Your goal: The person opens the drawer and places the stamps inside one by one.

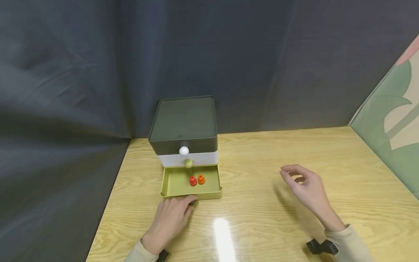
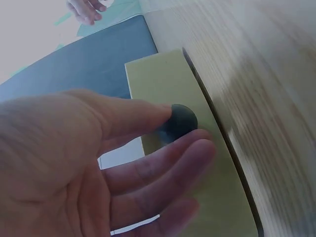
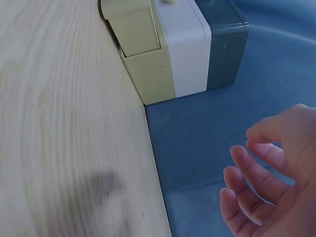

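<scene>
A small three-tier drawer box (image 1: 183, 118), dark green over white over yellow-green, stands on the table. Its bottom drawer (image 1: 175, 183) is pulled out. Inside lie a red cone-shaped piece (image 1: 193, 181) and an orange one (image 1: 201, 179), side by side. My left hand (image 1: 170, 214) pinches the dark round knob (image 2: 181, 122) on that drawer's front, between thumb and fingers. Off to the right, my right hand (image 1: 306, 187) hovers above the table, fingers loosely curled around nothing; the right wrist view shows it apart from the box.
The pale wooden table (image 1: 252, 163) runs back to a dark curtain (image 1: 248, 65). More dark cloth (image 1: 59, 120) hangs along the left side. A green and cream patterned panel (image 1: 397, 120) borders the table on the right.
</scene>
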Demonstrator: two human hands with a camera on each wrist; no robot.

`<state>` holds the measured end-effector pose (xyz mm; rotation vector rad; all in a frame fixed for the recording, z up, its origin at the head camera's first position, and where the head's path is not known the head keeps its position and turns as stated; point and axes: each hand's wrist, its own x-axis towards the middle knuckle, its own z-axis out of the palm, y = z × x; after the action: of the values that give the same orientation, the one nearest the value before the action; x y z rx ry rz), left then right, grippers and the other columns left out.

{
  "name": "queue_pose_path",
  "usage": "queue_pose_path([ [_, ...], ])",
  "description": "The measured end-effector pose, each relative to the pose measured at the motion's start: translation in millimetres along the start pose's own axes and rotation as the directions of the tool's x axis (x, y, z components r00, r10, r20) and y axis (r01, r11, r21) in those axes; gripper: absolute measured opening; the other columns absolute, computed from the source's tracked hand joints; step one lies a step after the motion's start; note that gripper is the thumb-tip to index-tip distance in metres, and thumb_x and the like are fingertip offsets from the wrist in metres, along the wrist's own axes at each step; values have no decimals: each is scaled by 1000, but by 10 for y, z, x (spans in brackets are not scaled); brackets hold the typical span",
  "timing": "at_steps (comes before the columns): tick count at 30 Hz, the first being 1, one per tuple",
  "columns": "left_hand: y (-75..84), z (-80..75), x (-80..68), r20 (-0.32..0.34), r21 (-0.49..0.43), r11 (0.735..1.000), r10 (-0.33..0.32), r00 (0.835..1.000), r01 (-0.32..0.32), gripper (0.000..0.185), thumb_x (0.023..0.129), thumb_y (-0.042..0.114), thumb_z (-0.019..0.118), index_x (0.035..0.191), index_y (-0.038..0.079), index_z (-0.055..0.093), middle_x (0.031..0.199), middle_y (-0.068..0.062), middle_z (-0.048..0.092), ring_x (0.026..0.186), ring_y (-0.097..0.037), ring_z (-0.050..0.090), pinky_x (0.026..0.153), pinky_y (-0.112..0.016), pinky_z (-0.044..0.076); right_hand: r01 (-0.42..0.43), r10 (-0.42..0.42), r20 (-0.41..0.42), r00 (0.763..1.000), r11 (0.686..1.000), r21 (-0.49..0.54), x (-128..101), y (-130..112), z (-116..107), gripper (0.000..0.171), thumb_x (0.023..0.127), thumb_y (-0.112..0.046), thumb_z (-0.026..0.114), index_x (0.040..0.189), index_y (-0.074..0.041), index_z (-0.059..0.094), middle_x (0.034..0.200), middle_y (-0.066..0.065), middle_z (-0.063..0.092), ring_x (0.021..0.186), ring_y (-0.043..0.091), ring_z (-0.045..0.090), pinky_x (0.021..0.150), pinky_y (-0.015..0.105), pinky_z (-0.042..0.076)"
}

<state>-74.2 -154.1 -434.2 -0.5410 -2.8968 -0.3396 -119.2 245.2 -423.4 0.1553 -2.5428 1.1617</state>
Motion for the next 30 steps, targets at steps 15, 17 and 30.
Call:
queue_pose_path([
  [15, -218, 115, 144, -98, 81, 997, 18, 995, -10, 27, 93, 21, 83, 118, 27, 77, 73, 1, 69, 48, -11, 49, 42, -25, 30, 19, -20, -30, 999, 999, -35, 8, 173, -159, 16, 102, -18, 72, 112, -8, 80, 111, 12, 79, 90, -17, 60, 75, 10, 50],
  [17, -238, 123, 164, -99, 71, 997, 20, 995, -13, 27, 93, 21, 83, 119, 26, 78, 75, 1, 71, 49, -10, 48, 42, -24, 30, 14, -15, -33, 999, 999, -39, 17, 188, -183, 17, 102, -18, 72, 112, -8, 80, 112, 13, 79, 90, -18, 59, 75, 9, 49],
  [30, -330, 150, 269, -108, 45, 999, 22, 994, -17, 29, 94, 21, 83, 122, 27, 79, 74, 2, 69, 49, -7, 42, 43, -25, 30, -24, 22, -32, 999, 998, -58, 57, 256, -260, 18, 103, -23, 71, 111, -9, 81, 110, 6, 79, 89, -21, 56, 75, 7, 48],
])
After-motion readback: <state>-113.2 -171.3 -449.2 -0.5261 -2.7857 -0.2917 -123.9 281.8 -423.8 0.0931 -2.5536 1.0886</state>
